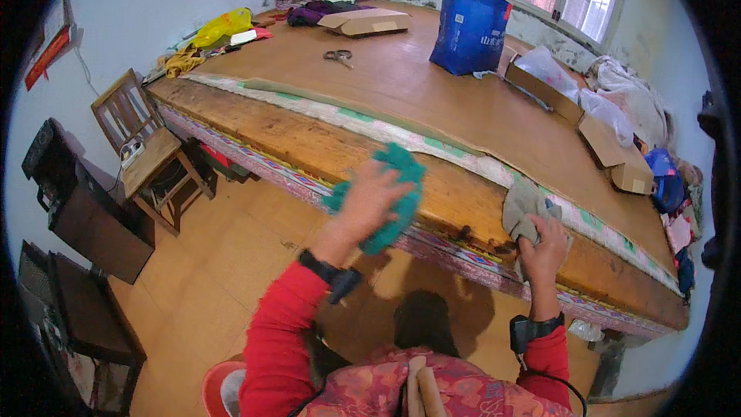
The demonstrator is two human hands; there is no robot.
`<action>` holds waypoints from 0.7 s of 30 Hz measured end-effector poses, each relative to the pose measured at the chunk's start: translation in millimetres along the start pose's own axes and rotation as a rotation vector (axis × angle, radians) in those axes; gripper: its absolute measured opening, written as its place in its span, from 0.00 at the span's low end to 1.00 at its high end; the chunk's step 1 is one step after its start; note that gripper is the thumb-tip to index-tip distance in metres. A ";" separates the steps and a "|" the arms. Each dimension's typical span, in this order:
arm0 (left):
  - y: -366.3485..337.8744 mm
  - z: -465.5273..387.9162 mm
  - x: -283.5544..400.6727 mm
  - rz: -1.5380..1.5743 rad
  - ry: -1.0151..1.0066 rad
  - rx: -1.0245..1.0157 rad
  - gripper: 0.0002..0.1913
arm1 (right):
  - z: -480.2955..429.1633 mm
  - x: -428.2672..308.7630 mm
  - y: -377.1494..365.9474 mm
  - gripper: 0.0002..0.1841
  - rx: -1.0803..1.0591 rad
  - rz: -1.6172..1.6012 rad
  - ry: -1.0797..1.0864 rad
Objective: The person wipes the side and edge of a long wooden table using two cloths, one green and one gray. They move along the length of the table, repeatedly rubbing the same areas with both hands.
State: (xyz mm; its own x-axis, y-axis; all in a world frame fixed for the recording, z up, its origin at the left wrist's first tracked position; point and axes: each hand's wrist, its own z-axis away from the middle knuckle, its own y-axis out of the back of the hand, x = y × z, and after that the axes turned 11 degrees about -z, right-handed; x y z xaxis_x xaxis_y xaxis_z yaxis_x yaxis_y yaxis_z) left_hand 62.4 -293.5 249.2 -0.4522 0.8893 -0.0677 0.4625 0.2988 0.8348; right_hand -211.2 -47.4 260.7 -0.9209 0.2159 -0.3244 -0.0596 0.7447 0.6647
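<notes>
My left hand [373, 194], blurred, lies over a crumpled green cloth [393, 226] at the wooden edge board [451, 203] of a wide raised bed. Part of that cloth hangs past the front of the board. Farther right, my right hand [543, 246] grips a bunched grey cloth [521, 208] that rests on the same board. Its fingertips are partly hidden in the folds. Dark marks show on the wood between the two hands. A patterned fabric strip [278, 177] runs below the board.
On the brown bed mat [359, 93] stand a blue bag [469, 32] and scissors [338, 57]. Cardboard boxes [544, 93] and plastic bags line the right side. A wooden chair [153, 151] with a power strip [132, 154] is at left, near a dark speaker-like box [92, 214].
</notes>
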 end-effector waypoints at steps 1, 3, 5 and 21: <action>-5.5 -8.7 22.5 0.016 -0.066 0.063 0.36 | -1.3 -3.1 -2.2 0.25 -0.015 -0.003 -0.031; -15.3 -26.7 62.5 0.132 -0.203 0.214 0.31 | -2.5 -9.8 -8.1 0.23 0.006 0.027 -0.007; -21.3 -35.3 100.8 0.118 -0.236 0.251 0.28 | -3.0 -12.8 -10.9 0.23 -0.009 0.037 -0.013; -19.4 61.4 -175.2 -0.342 0.584 0.192 0.27 | 1.0 -6.8 -12.9 0.23 -0.030 -0.029 -0.075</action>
State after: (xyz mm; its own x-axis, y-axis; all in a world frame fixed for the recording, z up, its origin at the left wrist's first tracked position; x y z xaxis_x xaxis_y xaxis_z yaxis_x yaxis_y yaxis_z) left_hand 179.5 -433.8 211.3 -0.9069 0.4194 0.0398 0.3233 0.6324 0.7040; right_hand -203.8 -57.7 253.7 -0.8872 0.2423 -0.3927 -0.0980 0.7326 0.6735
